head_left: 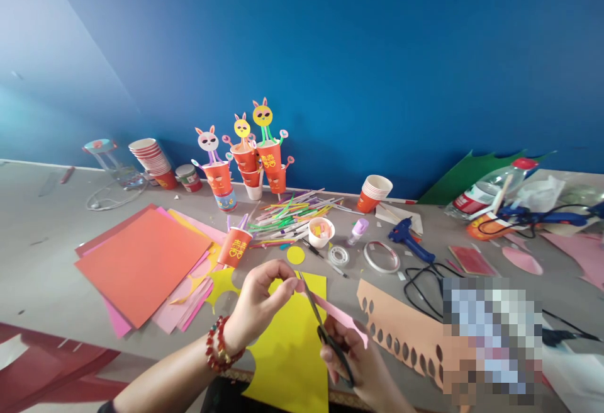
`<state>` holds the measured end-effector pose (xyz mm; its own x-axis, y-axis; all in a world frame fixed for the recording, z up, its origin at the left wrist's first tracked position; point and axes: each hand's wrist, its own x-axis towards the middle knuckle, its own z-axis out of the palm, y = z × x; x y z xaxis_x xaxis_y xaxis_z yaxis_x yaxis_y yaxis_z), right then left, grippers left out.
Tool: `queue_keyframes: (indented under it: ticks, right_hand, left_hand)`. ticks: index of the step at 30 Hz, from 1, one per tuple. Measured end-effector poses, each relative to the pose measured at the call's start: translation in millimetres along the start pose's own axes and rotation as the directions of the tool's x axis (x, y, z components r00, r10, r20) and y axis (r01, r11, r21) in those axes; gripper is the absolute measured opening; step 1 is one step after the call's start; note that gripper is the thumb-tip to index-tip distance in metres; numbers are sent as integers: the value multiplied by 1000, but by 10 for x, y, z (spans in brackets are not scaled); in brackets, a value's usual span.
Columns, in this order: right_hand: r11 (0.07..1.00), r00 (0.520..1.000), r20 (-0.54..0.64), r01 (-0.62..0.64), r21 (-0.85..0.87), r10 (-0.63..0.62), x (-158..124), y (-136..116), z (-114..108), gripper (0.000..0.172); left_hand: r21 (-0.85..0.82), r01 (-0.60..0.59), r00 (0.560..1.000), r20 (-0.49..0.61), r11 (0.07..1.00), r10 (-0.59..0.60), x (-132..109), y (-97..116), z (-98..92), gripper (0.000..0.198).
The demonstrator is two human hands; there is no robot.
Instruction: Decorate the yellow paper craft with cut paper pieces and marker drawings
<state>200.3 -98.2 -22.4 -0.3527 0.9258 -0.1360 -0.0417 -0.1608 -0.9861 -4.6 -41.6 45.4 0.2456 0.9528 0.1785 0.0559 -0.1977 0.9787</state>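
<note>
My left hand pinches the end of a pink paper strip, fingers closed on it; a beaded bracelet is on that wrist. My right hand grips black-handled scissors, whose blades point up and meet the pink strip near my left fingertips. Both hands hover over a yellow paper sheet lying on the grey table.
A stack of orange and pink paper sheets lies left. Red paper cups with bunny faces stand at the back by the blue wall. Coloured straws, tape rolls, a blue glue gun, a bottle and a punched tan strip lie right.
</note>
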Motion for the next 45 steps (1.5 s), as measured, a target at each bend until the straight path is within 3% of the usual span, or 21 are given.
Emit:
queue_keyframes:
  ticks: [9, 16, 21, 29, 34, 45]
  right_hand:
    - [996, 995, -76, -53, 69, 58, -23, 82, 22, 65]
    - [1000, 999, -33, 2, -16, -3, -4, -41, 19, 58]
    - [998, 1000, -6, 21, -67, -21, 6, -15, 8, 41]
    - [999, 999, 47, 0, -41, 2, 0, -136, 39, 53]
    - [1000, 998, 67, -21, 8, 20, -3, -135, 18, 54]
    - [998, 998, 54, -13, -65, 17, 18, -171, 34, 58]
  left_hand:
    - [6, -1, 1000, -12, 1000, 1, -2, 10, -4, 24]
    - [68, -31, 999, -16, 997, 32, -43, 46, 26, 20]
    - [54, -2, 999, -49, 999, 4, -62, 20, 66, 24]
    - [78, -11, 999, 44, 997, 8, -56, 9, 48, 22]
    - [114, -33, 998, 53, 993, 28, -53, 17, 38, 20]
    - [114, -15, 999, 46, 993, 10, -37, 40, 19, 22]
